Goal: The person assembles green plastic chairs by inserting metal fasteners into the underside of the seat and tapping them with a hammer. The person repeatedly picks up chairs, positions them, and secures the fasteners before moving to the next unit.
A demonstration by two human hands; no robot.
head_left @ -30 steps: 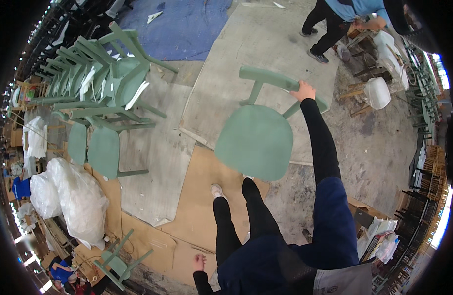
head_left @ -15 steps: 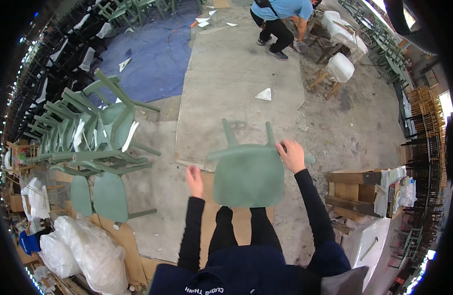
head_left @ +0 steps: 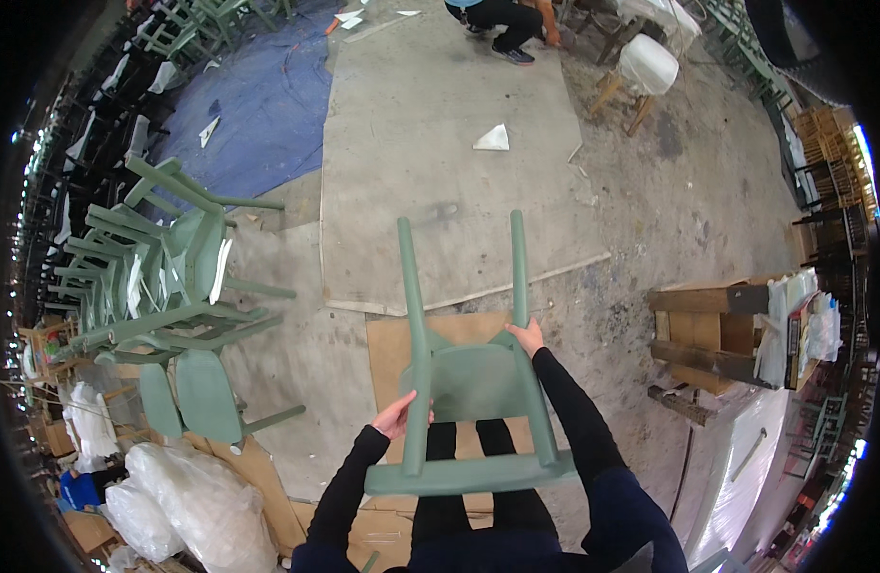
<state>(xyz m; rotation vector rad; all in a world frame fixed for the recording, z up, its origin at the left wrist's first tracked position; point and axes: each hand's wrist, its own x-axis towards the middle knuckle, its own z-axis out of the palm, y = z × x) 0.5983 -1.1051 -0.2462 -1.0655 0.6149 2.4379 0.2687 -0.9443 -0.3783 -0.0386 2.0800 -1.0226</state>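
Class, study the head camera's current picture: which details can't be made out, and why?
All in the head view:
- Some fingers of the left hand: hidden by the post of the green chair.
- The wearer's feet: hidden behind that chair's seat.
- The co-worker's head: cut off by the upper edge.
- What the plastic bundle holds, if anything: obscured by its cloudy folds.

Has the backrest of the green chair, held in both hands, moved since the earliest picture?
Yes, toward the view's lower edge. First, the green chair's backrest overlapped the grey floor sheet; now it lies entirely below that sheet's near edge.
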